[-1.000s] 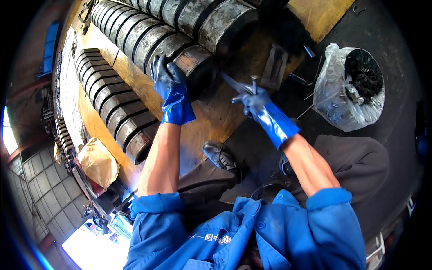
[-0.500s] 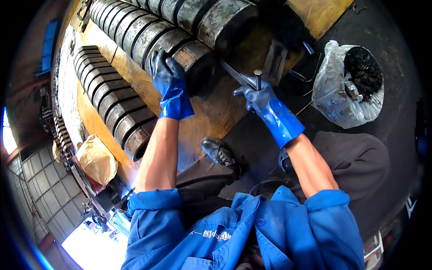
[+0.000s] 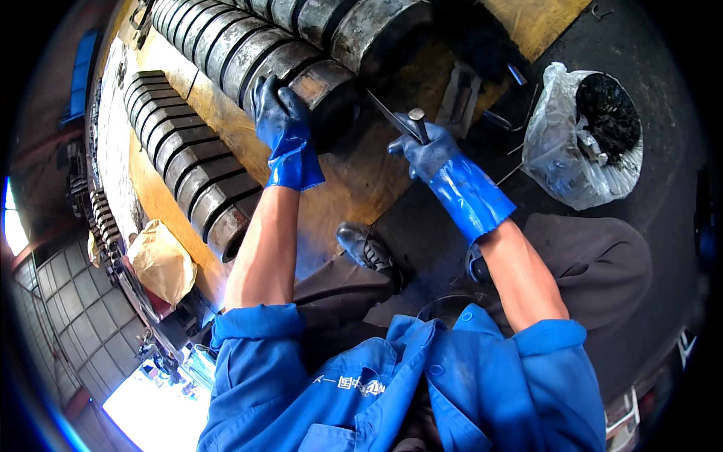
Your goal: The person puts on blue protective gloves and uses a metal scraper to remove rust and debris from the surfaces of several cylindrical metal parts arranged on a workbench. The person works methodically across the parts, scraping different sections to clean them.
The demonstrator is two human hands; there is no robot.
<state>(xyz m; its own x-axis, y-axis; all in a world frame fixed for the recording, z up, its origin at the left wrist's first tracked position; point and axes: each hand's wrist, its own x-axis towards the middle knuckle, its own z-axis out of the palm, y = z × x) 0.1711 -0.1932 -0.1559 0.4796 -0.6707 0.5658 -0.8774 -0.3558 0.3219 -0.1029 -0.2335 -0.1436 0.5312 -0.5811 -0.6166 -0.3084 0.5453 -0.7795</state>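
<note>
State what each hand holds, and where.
Right hand: flat metal blade, by its near end, and round-headed rod, below its head. Left hand: nothing visibly held.

Standing nearby, I see a collared blue work jacket (image 3: 279,392) with round blue buttons (image 3: 436,370), white chest lettering (image 3: 361,383) and sleeves (image 3: 259,324) in thick rolled cuffs. Gloves (image 3: 292,141): glossy blue, darker and matt toward the fingers, wavy-edged. Trousers (image 3: 584,252): dark. Shoe (image 3: 365,245): black, laced.

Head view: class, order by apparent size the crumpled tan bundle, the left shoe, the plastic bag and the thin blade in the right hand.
1. Plastic bag
2. Crumpled tan bundle
3. Left shoe
4. Thin blade, judged by its visible part outside the right hand
</note>
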